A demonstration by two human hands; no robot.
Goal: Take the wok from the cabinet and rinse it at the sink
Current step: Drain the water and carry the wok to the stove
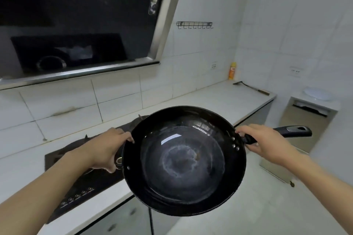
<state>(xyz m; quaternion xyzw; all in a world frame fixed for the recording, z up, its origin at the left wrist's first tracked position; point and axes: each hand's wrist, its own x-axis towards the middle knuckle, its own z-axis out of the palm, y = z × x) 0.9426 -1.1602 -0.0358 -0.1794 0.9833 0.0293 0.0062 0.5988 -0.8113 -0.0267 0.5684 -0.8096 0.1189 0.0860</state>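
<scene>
Both hands carry the wok (183, 160) in the air over the counter (219, 97) edge: left hand (107, 149) grips the rim, right hand (265, 141) wraps the handle. Wok looks already out of the cabinet; no sink in view, rinsing not yet done.

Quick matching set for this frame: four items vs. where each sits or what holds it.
Items:
1. black round metal wok
2. orange-yellow spray can
3. dark metal spatula with wooden handle
4. metal hook rail

Places:
A. mounted on the tiled wall
B. flat on the white countertop
C. gripped by left hand and right hand
D. upright in the counter's back corner

Pairs: 1-C, 2-D, 3-B, 4-A
</scene>
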